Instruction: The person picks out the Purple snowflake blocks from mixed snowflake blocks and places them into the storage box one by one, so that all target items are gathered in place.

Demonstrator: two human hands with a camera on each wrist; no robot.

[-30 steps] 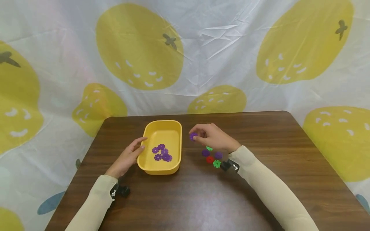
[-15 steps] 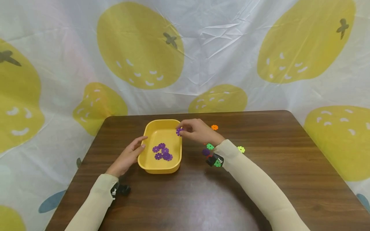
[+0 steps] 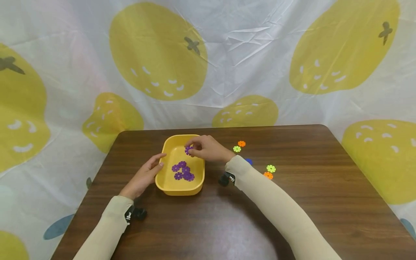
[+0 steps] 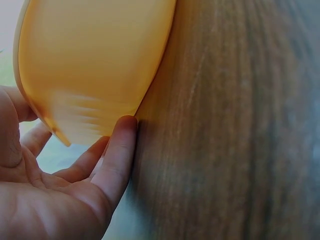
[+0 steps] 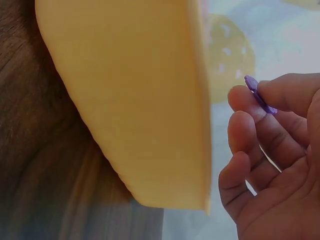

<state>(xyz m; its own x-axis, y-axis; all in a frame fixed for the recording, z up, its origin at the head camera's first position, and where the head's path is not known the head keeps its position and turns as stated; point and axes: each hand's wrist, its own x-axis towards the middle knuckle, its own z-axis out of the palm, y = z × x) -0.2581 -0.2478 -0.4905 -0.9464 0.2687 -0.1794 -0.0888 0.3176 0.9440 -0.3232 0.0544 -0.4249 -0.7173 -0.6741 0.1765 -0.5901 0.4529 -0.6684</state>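
Observation:
In the head view, my left hand holds the left rim of a yellow plastic tub. The left wrist view shows its fingers against the outer wall of the tub. My right hand is over the tub's right side, pinching a purple snowflake disc between thumb and fingers. In the right wrist view, that purple disc appears edge-on at the fingertips, above the tub rim. Several more purple discs lie on the tub's floor.
Right of the tub, loose discs lie on the brown table: orange, yellow-green, blue, another yellow-green and another orange. The right forearm covers part of that area. A fruit-print cloth hangs behind.
My right hand has carried the purple disc leftward from beside the tub to over its inside. The right sleeve now hides the green and red discs. My left hand has stayed at the rim.

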